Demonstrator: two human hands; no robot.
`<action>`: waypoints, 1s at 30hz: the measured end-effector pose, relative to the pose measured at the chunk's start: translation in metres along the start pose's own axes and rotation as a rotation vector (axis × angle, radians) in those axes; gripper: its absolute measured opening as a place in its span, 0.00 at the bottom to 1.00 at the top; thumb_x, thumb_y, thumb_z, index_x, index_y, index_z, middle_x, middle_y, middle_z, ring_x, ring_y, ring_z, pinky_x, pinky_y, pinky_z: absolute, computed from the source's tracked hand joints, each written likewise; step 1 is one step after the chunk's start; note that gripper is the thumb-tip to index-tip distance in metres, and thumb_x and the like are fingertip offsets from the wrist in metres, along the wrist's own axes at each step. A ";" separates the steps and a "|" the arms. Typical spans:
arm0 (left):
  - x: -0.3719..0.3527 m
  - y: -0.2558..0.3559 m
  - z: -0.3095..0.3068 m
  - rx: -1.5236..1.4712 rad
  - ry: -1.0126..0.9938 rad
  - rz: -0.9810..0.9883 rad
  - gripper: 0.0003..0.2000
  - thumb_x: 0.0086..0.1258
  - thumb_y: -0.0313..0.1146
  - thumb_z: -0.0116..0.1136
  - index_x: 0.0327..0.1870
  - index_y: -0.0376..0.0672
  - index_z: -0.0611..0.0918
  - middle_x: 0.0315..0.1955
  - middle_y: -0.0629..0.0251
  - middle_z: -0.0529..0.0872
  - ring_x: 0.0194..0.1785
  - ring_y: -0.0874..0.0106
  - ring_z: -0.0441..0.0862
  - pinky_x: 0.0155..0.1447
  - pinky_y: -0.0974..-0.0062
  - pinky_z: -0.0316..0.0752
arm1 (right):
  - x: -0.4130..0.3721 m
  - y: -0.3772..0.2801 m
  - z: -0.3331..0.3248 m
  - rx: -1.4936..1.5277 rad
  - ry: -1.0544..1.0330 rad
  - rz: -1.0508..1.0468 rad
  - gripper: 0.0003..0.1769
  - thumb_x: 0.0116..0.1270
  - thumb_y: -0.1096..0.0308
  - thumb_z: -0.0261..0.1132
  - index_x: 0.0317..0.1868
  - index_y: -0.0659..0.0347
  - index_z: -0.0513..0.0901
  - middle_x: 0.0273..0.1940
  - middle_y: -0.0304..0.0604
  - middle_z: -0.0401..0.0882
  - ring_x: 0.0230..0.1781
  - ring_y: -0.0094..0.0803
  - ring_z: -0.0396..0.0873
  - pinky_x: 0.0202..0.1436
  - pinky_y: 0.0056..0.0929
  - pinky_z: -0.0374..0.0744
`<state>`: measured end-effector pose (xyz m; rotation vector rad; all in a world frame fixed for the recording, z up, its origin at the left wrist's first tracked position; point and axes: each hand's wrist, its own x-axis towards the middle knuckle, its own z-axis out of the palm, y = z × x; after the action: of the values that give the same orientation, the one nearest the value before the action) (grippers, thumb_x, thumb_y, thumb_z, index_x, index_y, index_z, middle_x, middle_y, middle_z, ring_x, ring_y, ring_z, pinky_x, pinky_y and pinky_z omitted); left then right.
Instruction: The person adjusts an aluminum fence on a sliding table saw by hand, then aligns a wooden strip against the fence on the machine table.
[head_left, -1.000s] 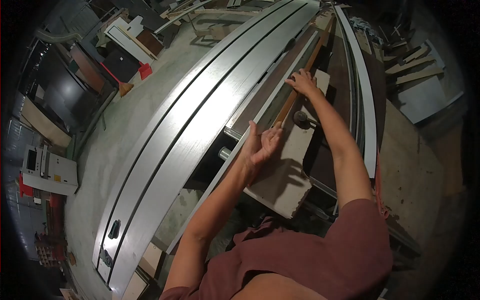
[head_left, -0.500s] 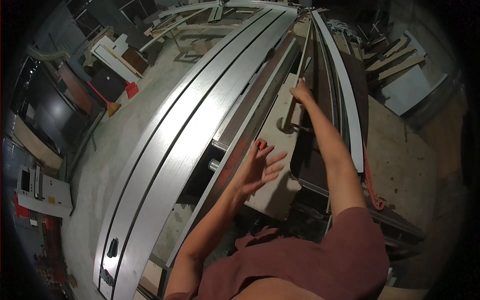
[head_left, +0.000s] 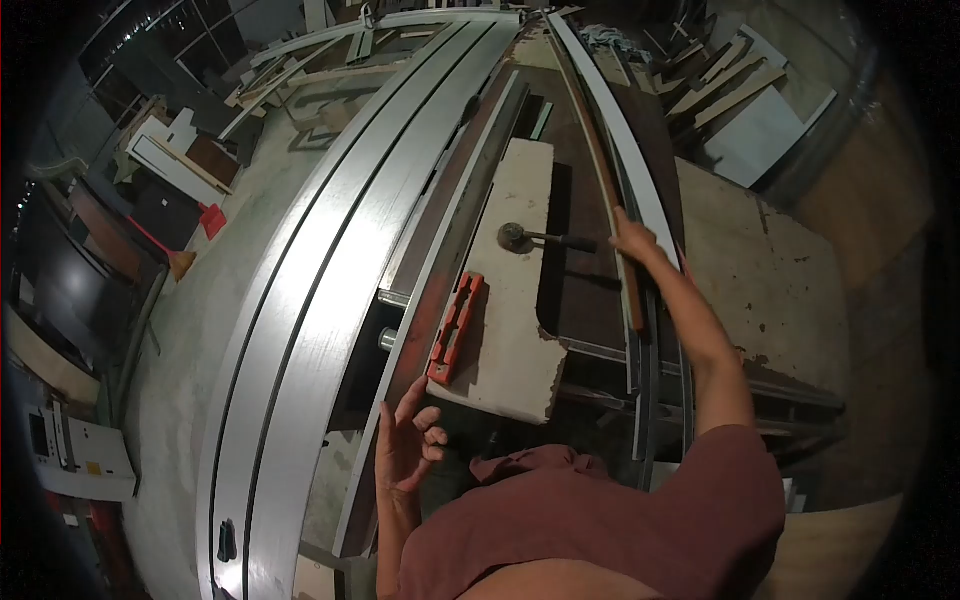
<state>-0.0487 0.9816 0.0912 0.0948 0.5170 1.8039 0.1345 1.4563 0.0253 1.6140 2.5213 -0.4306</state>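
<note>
So the thing to look at here is the long brown strip [head_left: 633, 300]. It's over on the right side of the table [head_left: 590, 295], and your right hand [head_left: 640, 240] is right at it. That grip looks closed on the strip, coming in from its right side, though honestly I can't make out every fingertip, so don't ask me how firm it is.

Long axis: it runs away from you, with the far end leaning over to your left. Your grip is on the nearer part, so a short piece sticks out on your side of the hand and most of the length is out past it. It sits just left of the white strip [head_left: 643, 190], the two running roughly the same way. Can't tell whether they touch.

Your left hand [head_left: 410, 450] is the far one by a lot. That grip is open, nothing in it, palm showing and fingers loosely curled, with the index tip just beside the near end of the orange block [head_left: 455, 325]. The block lies along the left edge of the pale board [head_left: 515, 330], and that board is between your left hand and the strip. There's also the round knob [head_left: 514, 237] on the board, with its dark handle [head_left: 570, 242] pointing right, toward the strip and your right hand.
</note>
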 end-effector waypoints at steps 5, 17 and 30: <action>0.000 -0.008 -0.003 -0.032 -0.065 -0.042 0.31 0.70 0.55 0.37 0.66 0.41 0.58 0.42 0.51 0.80 0.36 0.61 0.83 0.31 0.70 0.83 | -0.024 -0.021 0.019 0.002 0.020 0.038 0.40 0.63 0.64 0.58 0.69 0.57 0.46 0.52 0.62 0.71 0.54 0.53 0.71 0.57 0.51 0.66; -0.039 -0.014 -0.006 0.169 0.131 0.048 0.31 0.68 0.57 0.41 0.66 0.44 0.60 0.39 0.61 0.81 0.32 0.69 0.81 0.25 0.77 0.78 | -0.030 -0.017 0.030 0.059 0.203 0.133 0.29 0.67 0.58 0.54 0.64 0.61 0.58 0.51 0.59 0.72 0.54 0.51 0.71 0.54 0.51 0.69; -0.076 -0.020 -0.035 0.047 0.132 0.156 0.30 0.69 0.55 0.39 0.65 0.42 0.61 0.41 0.56 0.81 0.37 0.64 0.82 0.34 0.74 0.82 | -0.029 0.010 0.041 0.043 0.217 0.237 0.21 0.65 0.54 0.56 0.48 0.64 0.77 0.45 0.54 0.78 0.48 0.49 0.77 0.46 0.45 0.76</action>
<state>-0.0191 0.9041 0.0672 0.0500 0.6615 1.9597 0.1537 1.4232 -0.0080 2.0476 2.4340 -0.2990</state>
